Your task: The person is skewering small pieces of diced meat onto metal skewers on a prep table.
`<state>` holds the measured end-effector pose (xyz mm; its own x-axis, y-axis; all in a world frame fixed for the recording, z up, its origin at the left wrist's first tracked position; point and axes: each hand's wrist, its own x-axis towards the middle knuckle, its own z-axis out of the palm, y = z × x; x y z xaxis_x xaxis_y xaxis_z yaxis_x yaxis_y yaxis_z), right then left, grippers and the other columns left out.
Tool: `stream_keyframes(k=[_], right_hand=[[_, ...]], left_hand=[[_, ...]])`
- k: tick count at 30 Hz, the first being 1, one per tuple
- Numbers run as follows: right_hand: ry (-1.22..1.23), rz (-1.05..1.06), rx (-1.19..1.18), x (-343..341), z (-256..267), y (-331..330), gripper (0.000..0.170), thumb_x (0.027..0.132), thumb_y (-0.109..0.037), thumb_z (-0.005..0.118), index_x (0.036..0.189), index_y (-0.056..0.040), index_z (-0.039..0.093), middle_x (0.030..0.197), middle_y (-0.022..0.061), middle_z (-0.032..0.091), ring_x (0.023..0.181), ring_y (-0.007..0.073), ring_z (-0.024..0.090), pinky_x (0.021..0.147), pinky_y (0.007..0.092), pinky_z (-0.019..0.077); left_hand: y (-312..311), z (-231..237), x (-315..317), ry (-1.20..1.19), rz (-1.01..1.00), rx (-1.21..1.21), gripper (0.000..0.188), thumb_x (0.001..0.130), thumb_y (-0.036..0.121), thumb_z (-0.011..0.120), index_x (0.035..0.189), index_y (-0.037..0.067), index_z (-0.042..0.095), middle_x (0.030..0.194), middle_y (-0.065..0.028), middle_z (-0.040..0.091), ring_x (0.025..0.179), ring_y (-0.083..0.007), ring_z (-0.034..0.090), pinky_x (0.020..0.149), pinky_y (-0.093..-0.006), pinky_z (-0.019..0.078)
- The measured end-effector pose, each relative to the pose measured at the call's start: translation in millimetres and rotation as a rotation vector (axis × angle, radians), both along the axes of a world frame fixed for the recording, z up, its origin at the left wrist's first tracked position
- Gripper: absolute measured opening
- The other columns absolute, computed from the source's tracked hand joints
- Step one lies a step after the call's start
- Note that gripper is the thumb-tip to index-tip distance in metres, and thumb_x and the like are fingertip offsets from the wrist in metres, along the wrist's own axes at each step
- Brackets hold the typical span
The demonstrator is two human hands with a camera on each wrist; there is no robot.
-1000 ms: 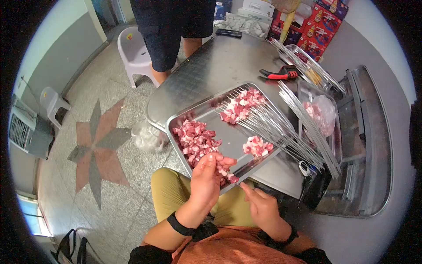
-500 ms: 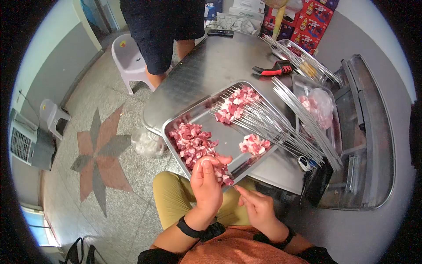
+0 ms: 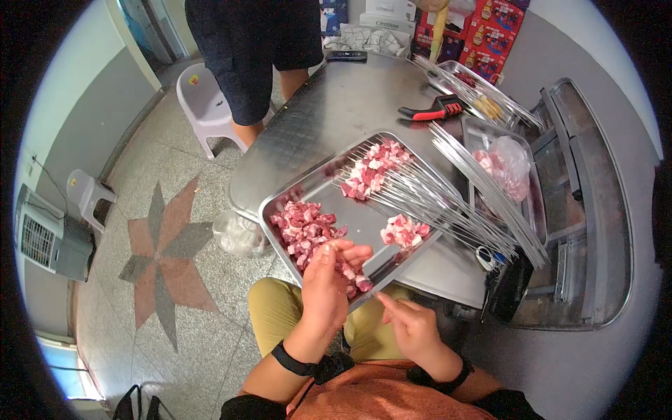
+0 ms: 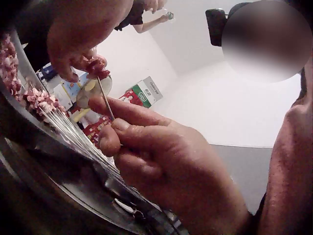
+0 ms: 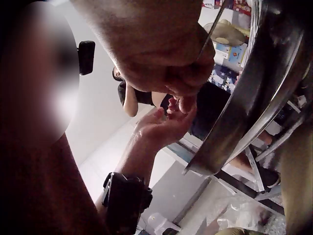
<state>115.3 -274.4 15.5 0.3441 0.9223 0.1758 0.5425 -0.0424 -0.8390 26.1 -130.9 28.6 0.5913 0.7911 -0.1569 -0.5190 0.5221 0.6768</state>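
Observation:
My left hand is over the near edge of the metal tray, its fingers curled round meat pieces. In the left wrist view a thin metal skewer has its tip at the meat in my left hand. The thumb and fingers of my right hand pinch the skewer's other part. A large heap of cut meat lies in the tray's left part, a small pale pile in its right part. Loaded skewers lie across the far side.
Bare skewers lie right of the tray, by a second tray with bagged meat. A red and black tool sits farther back on the metal table. Another person stands beyond the table, near a plastic stool.
The head view has shifted slightly. Both hands keep nearly the same place at the tray's near edge, the left around the meat and the right just to its right.

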Motion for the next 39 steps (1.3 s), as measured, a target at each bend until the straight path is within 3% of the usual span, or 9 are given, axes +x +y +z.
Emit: stream_keyframes(k=[7,16,19,23,25,26,30,36,39], right_hand=[[0.036,-0.04,-0.03,-4,-4,-4,0.046,0.076,0.003,0.047,0.119,-0.0102,0.053,0.072,0.0115,0.057,0.062,0.0261,0.058,0.057,0.0354,0.0478],[0.087,-0.086,0.078,-15,-7,8,0.043,0.076,0.005,0.047,0.117,-0.0078,0.055,0.07,0.0117,0.056,0.06,0.0254,0.058,0.055,0.033,0.0463],[0.084,-0.086,0.086,-16,-7,10,0.042,0.076,0.004,0.047,0.116,-0.0061,0.055,0.07,0.0117,0.056,0.061,0.025,0.058,0.056,0.033,0.0464],[0.074,-0.067,0.109,-12,-3,12,0.041,0.076,0.003,0.046,0.115,-0.0048,0.055,0.071,0.0114,0.057,0.063,0.0247,0.058,0.057,0.0329,0.0466],[0.086,-0.046,0.096,-8,-1,12,0.041,0.076,0.003,0.046,0.115,-0.0045,0.055,0.071,0.0115,0.057,0.063,0.0248,0.059,0.058,0.0332,0.0468],[0.1,-0.028,0.083,-5,-1,12,0.041,0.076,0.003,0.046,0.115,-0.0041,0.055,0.071,0.0116,0.057,0.064,0.025,0.059,0.058,0.0335,0.047],[0.062,-0.007,0.07,0,0,12,0.04,0.076,0.003,0.046,0.115,-0.0039,0.054,0.072,0.0116,0.057,0.064,0.025,0.059,0.059,0.0334,0.0473],[0.072,-0.013,0.03,2,-3,11,0.035,0.08,0.001,0.046,0.112,-0.0042,0.056,0.072,0.0111,0.06,0.064,0.0236,0.06,0.059,0.0315,0.0476],[0.344,0.012,-0.123,9,1,16,0.028,0.083,-0.003,0.047,0.108,-0.0039,0.059,0.073,0.0109,0.062,0.065,0.0223,0.061,0.061,0.0314,0.0478]], left_hand=[[-13,-8,11,0.145,0.21,0.256,0.024,0.097,0.024,0.035,0.085,0.006,0.047,0.084,-0.0139,0.062,0.08,-0.0205,0.058,0.077,-0.0325,0.0441],[-21,-6,12,0.061,0.243,0.22,0.026,0.097,0.025,0.032,0.082,0.007,0.043,0.086,-0.0165,0.062,0.081,-0.0208,0.058,0.08,-0.0333,0.0427],[-23,-17,11,0.183,0.205,0.289,0.025,0.097,0.025,0.032,0.084,0.007,0.043,0.091,-0.0188,0.062,0.086,-0.0221,0.058,0.083,-0.0335,0.0416],[-22,-8,11,0.123,0.158,0.203,0.032,0.095,0.034,0.036,0.092,0.005,0.047,0.101,-0.0195,0.06,0.09,-0.024,0.057,0.083,-0.0363,0.043],[-13,7,9,-0.078,0.07,-0.074,0.035,0.094,0.033,0.038,0.107,0.003,0.049,0.111,-0.0178,0.056,0.106,-0.0218,0.052,0.09,-0.0336,0.0377],[-7,3,5,-0.074,0.048,0.022,0.042,0.093,0.037,0.04,0.112,0.001,0.049,0.117,-0.0161,0.054,0.112,-0.0217,0.048,0.092,-0.0337,0.037],[-2,-2,2,0.158,-0.017,0.264,0.032,0.095,0.03,0.039,0.103,0.002,0.052,0.107,-0.0169,0.059,0.1,-0.0225,0.055,0.088,-0.0334,0.0407],[-8,-22,5,-0.036,-0.036,0.181,0.028,0.096,0.026,0.037,0.091,0.003,0.052,0.095,-0.0184,0.062,0.094,-0.0223,0.058,0.086,-0.0334,0.0422],[-11,-28,2,-0.02,-0.125,0.17,0.031,0.096,0.029,0.035,0.091,0.003,0.053,0.098,-0.0189,0.061,0.096,-0.0246,0.057,0.088,-0.0359,0.0413]])
